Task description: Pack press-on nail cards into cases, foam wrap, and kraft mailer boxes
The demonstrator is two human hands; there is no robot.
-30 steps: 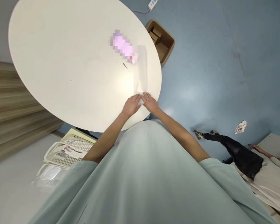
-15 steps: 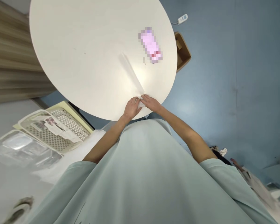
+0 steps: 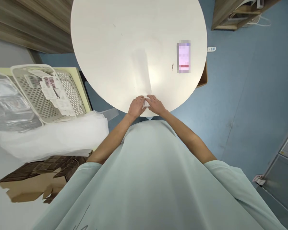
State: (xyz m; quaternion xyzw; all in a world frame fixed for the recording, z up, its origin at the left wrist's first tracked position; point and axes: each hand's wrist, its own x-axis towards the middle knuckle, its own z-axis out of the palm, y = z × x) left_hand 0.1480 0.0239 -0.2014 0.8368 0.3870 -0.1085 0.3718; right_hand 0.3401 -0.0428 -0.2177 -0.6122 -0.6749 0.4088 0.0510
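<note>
My left hand (image 3: 136, 107) and my right hand (image 3: 156, 105) lie side by side at the near edge of a round white table (image 3: 98, 64). Between them is a thin, whitish, see-through sheet (image 3: 146, 103), rolled or folded at this end. Its far part stretches over the tabletop away from me and is hard to tell from the white surface. Curled fingers of both hands press and pinch the near end, thumbs towards me. The fingers hide part of the sheet.
A blurred-out phone (image 3: 183, 57) lies on the table's right side. To my left are a perforated basket (image 3: 78, 107) with labels, white sheets (image 3: 86, 135) and flattened cardboard boxes (image 3: 36, 187). A cardboard box (image 3: 203, 76) stands on the floor beyond the table's right edge.
My view has turned, so the table and phone appear shifted right and the sheet lies straighter ahead. Both hands keep hold of its near end.
</note>
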